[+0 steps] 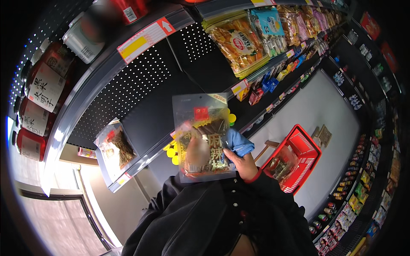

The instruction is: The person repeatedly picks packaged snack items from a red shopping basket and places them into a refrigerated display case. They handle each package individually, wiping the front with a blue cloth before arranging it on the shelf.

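Note:
A flat, partly clear snack bag (pixel 218 123) faces me in front of my chest, with dark strips inside, large printed characters and a blurred patch. My right hand (pixel 246 164) grips its right edge, thumb over the front. The same hand holds a bunched blue cloth (pixel 240 142) against the bag's side. My left hand is out of sight; the bag and my dark sleeve cover the place where it could be. Behind the bag runs a black shelf (pixel 144 96) with a perforated back. On its left part stands a similar snack bag (pixel 120 147), leaning slightly.
Below right, a red shopping basket (pixel 315 153) on the floor holds clear packages. Bagged bread (pixel 240 44) sits along the shelf to the right. Jars with dark red contents (pixel 45 88) line the upper left shelf. Yellow-capped containers (pixel 174 160) show underneath. Another stocked shelf (pixel 349 182) borders the aisle.

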`<state>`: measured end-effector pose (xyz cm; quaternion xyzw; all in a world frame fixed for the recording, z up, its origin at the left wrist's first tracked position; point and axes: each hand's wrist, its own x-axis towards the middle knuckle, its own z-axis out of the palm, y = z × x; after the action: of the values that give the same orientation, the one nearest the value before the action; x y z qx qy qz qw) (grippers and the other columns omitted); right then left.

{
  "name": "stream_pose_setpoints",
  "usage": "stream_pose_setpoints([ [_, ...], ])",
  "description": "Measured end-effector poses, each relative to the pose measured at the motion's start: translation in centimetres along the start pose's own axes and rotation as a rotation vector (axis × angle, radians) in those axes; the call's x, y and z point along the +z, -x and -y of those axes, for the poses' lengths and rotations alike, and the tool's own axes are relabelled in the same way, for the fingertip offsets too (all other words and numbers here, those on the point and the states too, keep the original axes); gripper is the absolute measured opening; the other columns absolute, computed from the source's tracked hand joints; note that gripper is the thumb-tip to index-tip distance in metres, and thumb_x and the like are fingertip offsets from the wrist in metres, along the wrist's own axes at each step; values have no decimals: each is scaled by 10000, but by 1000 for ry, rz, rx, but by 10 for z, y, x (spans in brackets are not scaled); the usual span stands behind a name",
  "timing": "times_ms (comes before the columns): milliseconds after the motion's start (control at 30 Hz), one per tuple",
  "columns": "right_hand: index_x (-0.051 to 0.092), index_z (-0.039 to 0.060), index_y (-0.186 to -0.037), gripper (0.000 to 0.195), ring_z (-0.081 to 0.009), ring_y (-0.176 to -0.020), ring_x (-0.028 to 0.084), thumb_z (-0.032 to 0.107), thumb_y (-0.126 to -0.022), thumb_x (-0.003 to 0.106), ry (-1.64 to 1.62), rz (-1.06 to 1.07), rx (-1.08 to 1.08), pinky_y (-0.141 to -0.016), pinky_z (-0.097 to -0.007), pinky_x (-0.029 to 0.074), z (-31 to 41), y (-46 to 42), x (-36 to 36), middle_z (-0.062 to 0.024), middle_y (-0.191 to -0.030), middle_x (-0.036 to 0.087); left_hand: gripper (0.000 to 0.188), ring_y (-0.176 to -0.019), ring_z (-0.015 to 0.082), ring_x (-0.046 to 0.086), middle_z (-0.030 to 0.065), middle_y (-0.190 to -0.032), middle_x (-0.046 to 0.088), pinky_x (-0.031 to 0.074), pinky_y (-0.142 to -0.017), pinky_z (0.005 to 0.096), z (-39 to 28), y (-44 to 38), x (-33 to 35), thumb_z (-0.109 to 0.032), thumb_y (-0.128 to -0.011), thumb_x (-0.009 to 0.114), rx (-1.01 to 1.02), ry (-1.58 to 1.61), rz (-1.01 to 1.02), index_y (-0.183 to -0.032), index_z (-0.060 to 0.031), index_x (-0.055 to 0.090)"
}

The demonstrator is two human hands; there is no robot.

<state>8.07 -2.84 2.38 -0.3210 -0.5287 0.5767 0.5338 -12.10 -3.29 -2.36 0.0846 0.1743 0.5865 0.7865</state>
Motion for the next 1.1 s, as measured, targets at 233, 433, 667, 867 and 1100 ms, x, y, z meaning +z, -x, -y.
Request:
stream_pose_setpoints([
  [233, 437, -58, -1378, 479, -285, -1194, 566, 0, -920, 565, 473, -121, -220, -994, -341, 437, 38, -8, -31, -209, -1358, 530, 604, -1278, 285, 502, 151, -1429, 482, 465, -1022, 472, 25, -18, -31, -477, -1008, 428, -70, 85, 126, -1465, -86, 371],
  [433, 360, 53, -1462, 740, -473, -1332, 361, 286, -844, 695, 973, 114, -302, -1090, -552, 307, 49, -19, 0, -245, -1487, 347, 562, -1284, 261, 489, 123, -1441, 462, 437, -1061, 406, 39, -11, 47, -430, -1031, 416, 31, -135, -29, -1468, -81, 359],
  [667, 447, 52, -1423, 666, -400, -1407, 297, 373, -870, 633, 1108, 295, -467, -1096, -572, 262, 50, -14, 24, -186, -1526, 328, 506, -1157, 264, 558, 113, -1310, 540, 455, -1004, 403, 47, 8, 59, -400, -1000, 501, -257, 110, 21, -1387, -79, 443],
  [867, 487, 37, -1372, 623, -408, -1327, 395, 382, -880, 650, 1142, 74, -428, -1090, -536, 298, 39, -51, -9, -191, -1455, 415, 559, -1210, 284, 540, 116, -1370, 510, 435, -1043, 451, 45, 19, 87, -453, -980, 514, -356, 243, 22, -1427, -131, 420],
  [1100, 440, 36, -1415, 625, -417, -1337, 379, 362, -908, 606, 1176, 63, -355, -1067, -545, 314, 36, -27, -19, -207, -1441, 427, 621, -1262, 308, 511, 112, -1406, 497, 436, -1038, 504, 43, 12, 69, -576, -950, 480, -256, 209, -67, -1434, -190, 423],
])
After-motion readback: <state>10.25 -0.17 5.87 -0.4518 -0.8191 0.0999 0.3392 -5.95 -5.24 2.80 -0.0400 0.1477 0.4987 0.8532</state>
